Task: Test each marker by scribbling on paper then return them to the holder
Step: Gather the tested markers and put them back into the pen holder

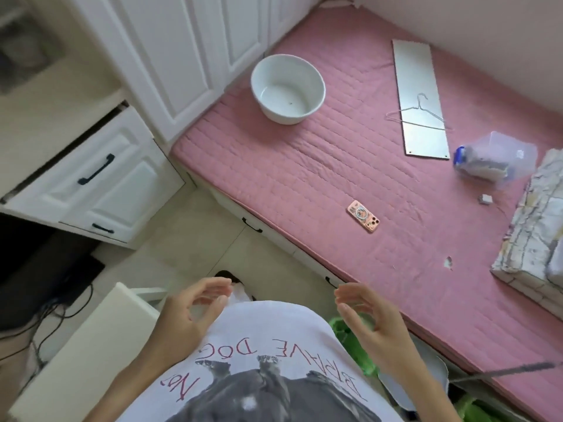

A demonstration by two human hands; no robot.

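No marker, paper or holder shows in the head view. My left hand (pixel 195 306) hovers in front of my white printed shirt with fingers loosely curved, holding nothing. My right hand (pixel 368 315) hovers opposite it, palm facing inward, fingers relaxed and empty. Both hands hang above the floor beside the near edge of the pink mattress (pixel 350 166).
On the pink mattress lie a white bowl (pixel 288 88), a pink phone (pixel 363 216), a white board (pixel 420 99) with a wire hanger (pixel 419 112), a clear plastic bag (pixel 493 159) and folded bedding (pixel 536 226). White cabinets (pixel 91 178) stand at left; cables (pixel 51 318) run on the floor.
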